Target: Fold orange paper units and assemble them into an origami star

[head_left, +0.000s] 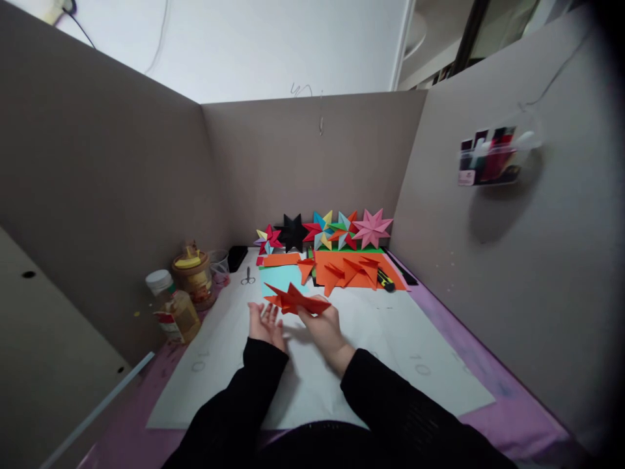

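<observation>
An orange folded paper piece (295, 299) with several points is held above the white sheet (390, 345). My right hand (325, 326) grips it at its right part, thumb and fingers closed on the paper. Just below its left part is my left hand (266, 324), palm up with its fingers spread and nothing visible in it. More orange folded pieces (334, 277) lie behind, on a stack of orange paper (325, 260). A light blue sheet (278, 280) lies to the left of that stack.
Several paper stars (372, 228) stand along the back wall. Small scissors (248, 277) lie at the back left, and a yellow and black cutter (385, 280) at the back right. A glue bottle (178, 312) and a brown pot (195, 277) stand on the left.
</observation>
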`<state>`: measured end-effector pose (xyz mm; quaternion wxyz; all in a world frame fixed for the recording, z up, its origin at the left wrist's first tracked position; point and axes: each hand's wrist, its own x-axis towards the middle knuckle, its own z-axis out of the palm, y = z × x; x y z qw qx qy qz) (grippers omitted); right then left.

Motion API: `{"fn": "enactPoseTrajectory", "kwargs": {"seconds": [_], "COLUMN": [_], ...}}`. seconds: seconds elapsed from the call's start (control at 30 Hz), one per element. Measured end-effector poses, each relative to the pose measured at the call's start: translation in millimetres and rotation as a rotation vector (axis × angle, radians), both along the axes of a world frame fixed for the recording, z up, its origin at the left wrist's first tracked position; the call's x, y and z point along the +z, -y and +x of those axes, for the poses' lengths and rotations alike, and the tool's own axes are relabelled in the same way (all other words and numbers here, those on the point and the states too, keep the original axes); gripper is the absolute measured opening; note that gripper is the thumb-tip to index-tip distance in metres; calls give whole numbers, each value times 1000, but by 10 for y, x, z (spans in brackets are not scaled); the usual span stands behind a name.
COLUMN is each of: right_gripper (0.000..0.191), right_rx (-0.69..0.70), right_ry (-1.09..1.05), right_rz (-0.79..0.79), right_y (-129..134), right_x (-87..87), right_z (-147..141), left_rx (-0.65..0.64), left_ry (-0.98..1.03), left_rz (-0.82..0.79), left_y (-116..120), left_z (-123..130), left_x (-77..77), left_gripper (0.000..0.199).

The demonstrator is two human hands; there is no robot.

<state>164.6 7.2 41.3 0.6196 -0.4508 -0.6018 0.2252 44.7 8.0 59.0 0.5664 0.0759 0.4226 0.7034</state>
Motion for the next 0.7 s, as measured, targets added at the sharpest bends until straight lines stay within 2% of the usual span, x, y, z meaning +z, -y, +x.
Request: {"fn": "enactPoseTrajectory", "kwargs": {"seconds": [0.07,0.1,0.17,0.23,0.33,0.4,0.47,0.53,0.63,0.7], "right_gripper": [17,21,27,32,37,37,37,38,39,38], "right_rx": [3,27,96,169,247,261,255,255,254,245], "right_ry": [-126,-185,-284,-350,-398,-410,-411,-402,-393,-386], "right_rz": [-125,-171,-214,-219,-244,-271,-283,-284,-278,-274], "right_y": [-54,-80,-122,-140,-127,-110,-100,-101,-110,-111], "right_x": [0,-1,-5,-5,1,5,3,-6,-20,-19], "right_z": [30,45,70,83,88,89,93,97,99,98], "left_rx": [127,103,-46,-111,-237,-219,-146,-120,-172,-184], "left_ry": [-297,-518,-979,-1190,-1126,-1056,-1035,-1053,-1174,-1242], "left_rz": [98,188,354,457,530,588,661,731,798,803], "left_y": [-90,-140,-232,-302,-351,-348,-321,-281,-212,-171], "left_z": [-165,-250,-399,-497,-538,-526,-515,-520,-539,-536], "left_x": [-6,-9,-14,-31,-81,-113,-125,-109,-51,-14], "left_gripper": [36,40,54,55,41,34,29,23,12,13]}}
